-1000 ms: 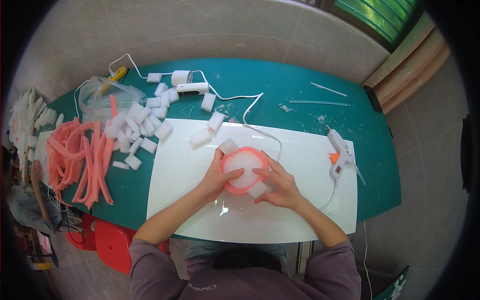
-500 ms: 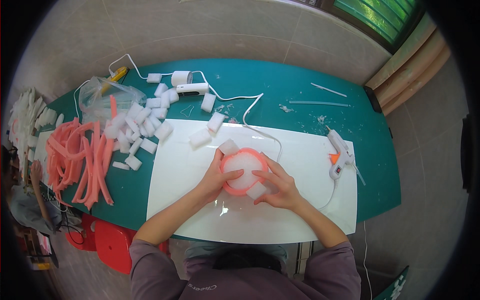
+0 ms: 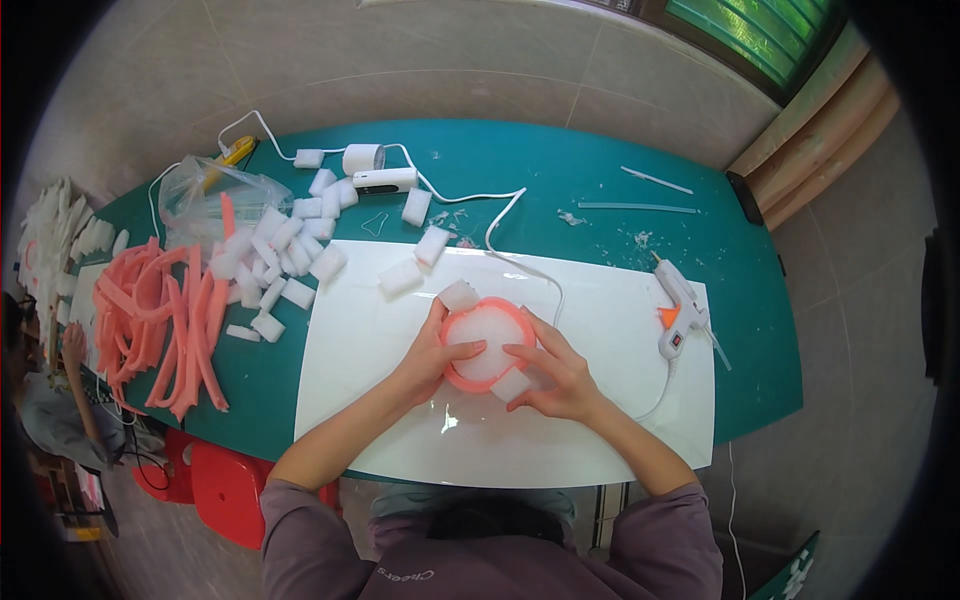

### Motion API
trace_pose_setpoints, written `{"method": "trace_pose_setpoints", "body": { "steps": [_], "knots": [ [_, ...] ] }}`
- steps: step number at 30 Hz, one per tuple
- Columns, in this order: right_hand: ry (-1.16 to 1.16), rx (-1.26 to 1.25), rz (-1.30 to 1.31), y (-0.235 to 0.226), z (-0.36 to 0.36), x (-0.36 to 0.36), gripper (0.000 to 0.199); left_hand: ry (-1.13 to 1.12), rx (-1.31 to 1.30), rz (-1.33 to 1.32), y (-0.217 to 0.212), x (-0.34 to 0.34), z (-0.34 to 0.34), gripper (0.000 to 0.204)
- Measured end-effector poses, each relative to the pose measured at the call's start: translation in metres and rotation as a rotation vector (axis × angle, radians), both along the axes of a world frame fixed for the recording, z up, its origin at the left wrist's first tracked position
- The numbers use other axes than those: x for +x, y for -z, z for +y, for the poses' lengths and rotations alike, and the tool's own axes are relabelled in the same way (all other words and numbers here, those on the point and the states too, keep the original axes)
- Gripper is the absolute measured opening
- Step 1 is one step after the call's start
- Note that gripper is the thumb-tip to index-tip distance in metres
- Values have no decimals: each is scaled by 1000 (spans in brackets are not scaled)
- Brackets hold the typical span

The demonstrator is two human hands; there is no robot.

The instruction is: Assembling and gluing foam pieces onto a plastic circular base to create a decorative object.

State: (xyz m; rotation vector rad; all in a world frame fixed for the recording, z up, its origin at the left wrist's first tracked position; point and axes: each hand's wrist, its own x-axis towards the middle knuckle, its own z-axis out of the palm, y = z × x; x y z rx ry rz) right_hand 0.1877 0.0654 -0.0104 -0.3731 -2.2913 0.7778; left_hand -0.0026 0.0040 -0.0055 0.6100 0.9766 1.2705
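Observation:
Between my hands is a round white foam disc [image 3: 487, 333] with a pink foam strip [image 3: 474, 384] around its rim. My left hand [image 3: 437, 348] grips its left side, the thumb lying on the white face. At the right side my right hand [image 3: 556, 368] holds the disc and presses a small white foam block [image 3: 511, 384] against the lower right of the pink rim. Another white block [image 3: 459, 295] sits at the rim's upper left, by my left fingertips. Beneath all this lies a glossy white board [image 3: 400, 440].
A white glue gun [image 3: 680, 310] rests on the board's right side, its cord trailing. Pink foam strips [image 3: 165, 310] and loose white foam blocks [image 3: 275, 245] are heaped on the green table [image 3: 560, 160] at left. Red stools [image 3: 225, 490] stand below; another person's hand [image 3: 74, 345] shows far left.

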Motion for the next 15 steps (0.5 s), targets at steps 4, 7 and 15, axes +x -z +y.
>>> {"method": "trace_pose_setpoints", "body": {
  "steps": [4,7,15],
  "knots": [
    [6,0,2,1,-1,0,68,-5,10,-11,0,1,-1,72],
    [9,-4,0,0,-2,-1,68,-7,-2,-19,0,0,-1,71],
    [10,4,-2,0,-3,-1,67,-9,-19,-15,0,-1,0,71]
  ]
}}
